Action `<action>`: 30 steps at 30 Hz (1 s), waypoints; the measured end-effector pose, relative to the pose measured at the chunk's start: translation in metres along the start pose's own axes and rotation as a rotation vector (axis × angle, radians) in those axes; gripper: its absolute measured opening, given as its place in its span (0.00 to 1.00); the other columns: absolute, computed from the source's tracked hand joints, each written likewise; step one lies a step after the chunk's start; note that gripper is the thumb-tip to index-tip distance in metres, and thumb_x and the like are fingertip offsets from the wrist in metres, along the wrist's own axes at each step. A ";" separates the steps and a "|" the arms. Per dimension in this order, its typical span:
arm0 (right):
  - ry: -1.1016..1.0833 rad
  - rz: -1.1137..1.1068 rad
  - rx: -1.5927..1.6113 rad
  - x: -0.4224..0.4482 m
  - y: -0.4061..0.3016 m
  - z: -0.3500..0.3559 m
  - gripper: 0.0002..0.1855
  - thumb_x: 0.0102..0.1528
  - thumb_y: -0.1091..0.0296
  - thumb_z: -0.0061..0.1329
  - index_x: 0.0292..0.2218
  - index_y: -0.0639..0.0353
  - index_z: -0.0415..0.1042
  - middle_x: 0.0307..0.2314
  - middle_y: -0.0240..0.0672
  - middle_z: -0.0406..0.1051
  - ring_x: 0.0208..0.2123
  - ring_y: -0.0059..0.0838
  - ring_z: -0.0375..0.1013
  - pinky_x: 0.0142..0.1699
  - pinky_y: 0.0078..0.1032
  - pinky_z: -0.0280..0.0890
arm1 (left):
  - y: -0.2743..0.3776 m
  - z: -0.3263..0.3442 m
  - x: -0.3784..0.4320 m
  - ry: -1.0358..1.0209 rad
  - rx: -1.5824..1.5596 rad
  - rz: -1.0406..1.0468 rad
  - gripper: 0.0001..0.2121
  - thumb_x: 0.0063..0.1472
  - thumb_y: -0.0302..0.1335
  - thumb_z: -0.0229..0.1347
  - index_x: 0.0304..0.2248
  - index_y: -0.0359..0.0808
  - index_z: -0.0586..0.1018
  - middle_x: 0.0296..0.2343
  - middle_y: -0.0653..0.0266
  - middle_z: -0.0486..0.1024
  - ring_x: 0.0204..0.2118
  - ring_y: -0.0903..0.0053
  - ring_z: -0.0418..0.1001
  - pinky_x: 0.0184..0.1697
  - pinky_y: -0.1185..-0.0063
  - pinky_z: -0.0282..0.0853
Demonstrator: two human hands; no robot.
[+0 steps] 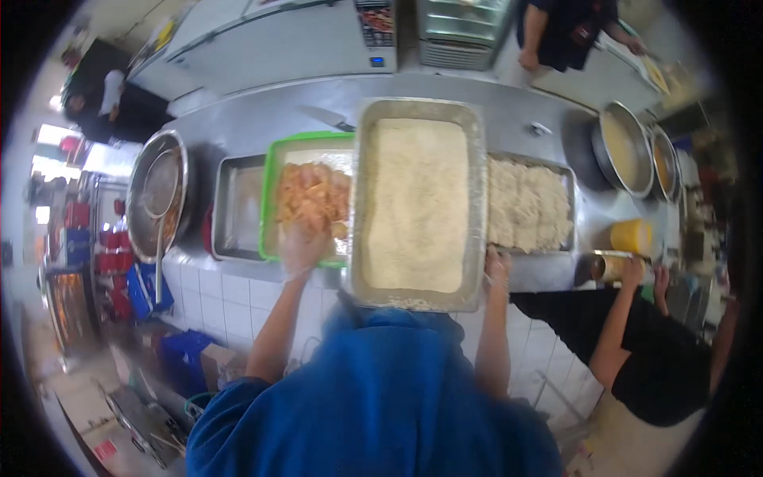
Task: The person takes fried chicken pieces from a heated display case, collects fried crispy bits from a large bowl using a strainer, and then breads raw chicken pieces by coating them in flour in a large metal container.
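My left hand (304, 247), in a clear plastic glove, reaches into a green-rimmed tray (267, 203) and touches raw, orange-tinted meat pieces (316, 191); whether its fingers grip a piece cannot be told. A deep metal pan of pale flour or breading (420, 203) stands directly before me, overlapping the green tray's right side. My right hand (496, 265), also gloved, is at the pan's lower right side, beside the near corner of a metal tray with flour-coated pieces (527, 206). Its fingers are partly hidden, so its hold on either rim is unclear.
Left are an empty-looking metal tray (238, 208) and a large bowl (137, 197) holding a long-handled strainer (162, 185). A knife (334, 119) lies behind the pan. Bowls (623, 149) and a yellow container (632, 237) stand right, near a co-worker's hands (633, 271). Another person (563, 30) stands across the table.
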State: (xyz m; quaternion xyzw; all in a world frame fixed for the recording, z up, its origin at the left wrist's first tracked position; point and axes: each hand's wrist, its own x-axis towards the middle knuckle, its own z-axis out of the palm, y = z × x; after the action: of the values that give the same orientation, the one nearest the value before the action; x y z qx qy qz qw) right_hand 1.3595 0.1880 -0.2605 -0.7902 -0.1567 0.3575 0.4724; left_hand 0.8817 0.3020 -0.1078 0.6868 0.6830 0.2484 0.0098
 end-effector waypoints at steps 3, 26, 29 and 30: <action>-0.121 0.075 0.170 -0.047 -0.058 -0.013 0.13 0.58 0.60 0.50 0.30 0.63 0.70 0.20 0.30 0.69 0.22 0.15 0.67 0.25 0.19 0.61 | -0.025 -0.005 -0.016 -0.182 -0.076 -0.343 0.21 0.56 0.43 0.58 0.41 0.34 0.75 0.29 0.53 0.75 0.34 0.60 0.74 0.39 0.66 0.69; 0.069 -1.070 -1.075 -0.186 -0.030 0.061 0.15 0.54 0.69 0.46 0.42 0.62 0.73 0.35 0.49 0.73 0.39 0.48 0.72 0.47 0.39 0.66 | -0.072 0.061 0.154 -0.540 0.217 0.363 0.08 0.56 0.34 0.50 0.34 0.42 0.77 0.34 0.58 0.78 0.38 0.64 0.76 0.44 0.65 0.71; 0.147 -0.998 -1.121 -0.190 -0.028 0.057 0.13 0.53 0.68 0.47 0.40 0.62 0.73 0.32 0.48 0.73 0.35 0.48 0.73 0.42 0.38 0.67 | -0.035 0.040 0.168 -0.687 0.211 0.383 0.10 0.56 0.32 0.50 0.35 0.40 0.79 0.36 0.54 0.78 0.42 0.62 0.76 0.46 0.65 0.70; 0.125 -0.869 -1.031 -0.192 -0.034 0.058 0.13 0.53 0.68 0.48 0.39 0.63 0.73 0.31 0.48 0.73 0.34 0.48 0.73 0.41 0.38 0.67 | -0.021 0.027 0.171 -0.728 0.158 0.363 0.11 0.55 0.30 0.51 0.36 0.38 0.81 0.38 0.50 0.77 0.45 0.62 0.75 0.47 0.66 0.70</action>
State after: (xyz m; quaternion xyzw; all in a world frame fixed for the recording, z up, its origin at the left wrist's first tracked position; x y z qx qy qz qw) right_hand 1.1878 0.1295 -0.1682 -0.7990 -0.5829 -0.0318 0.1442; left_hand 0.8620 0.4740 -0.0830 0.8379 0.5195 -0.0661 0.1540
